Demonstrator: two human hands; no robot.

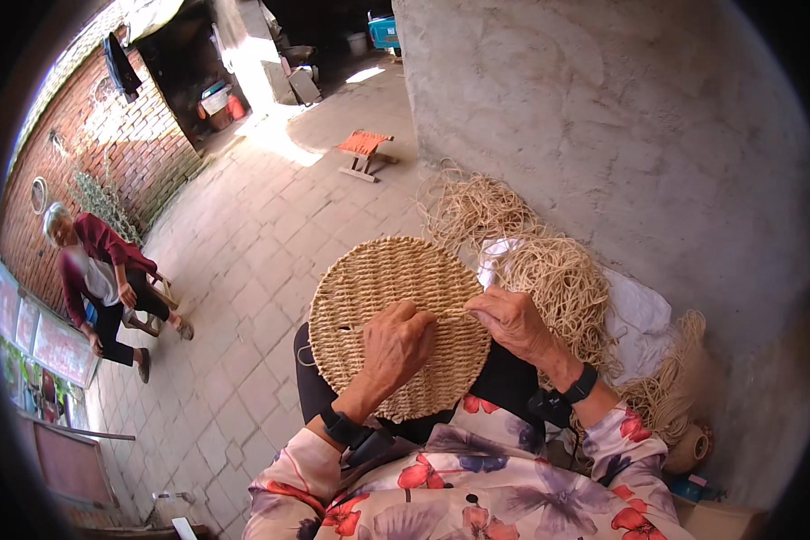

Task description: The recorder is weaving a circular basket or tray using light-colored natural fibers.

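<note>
A round, flat woven straw-coloured mat lies across my lap on dark trousers. My left hand rests on its middle with the fingers curled closed. What those fingertips hold, if anything, is hidden behind the knuckles. At the mat's right edge my right hand pinches a short length of pale cord, thumb against forefinger. The cord seems to run from the weave between both hands. A thin loose loop of cord hangs off the mat's left edge.
Heaps of loose cord lie at the right along the plastered wall, partly on a white cloth. A folding stool with an orange seat stands ahead on the paving. Another person sits at the left.
</note>
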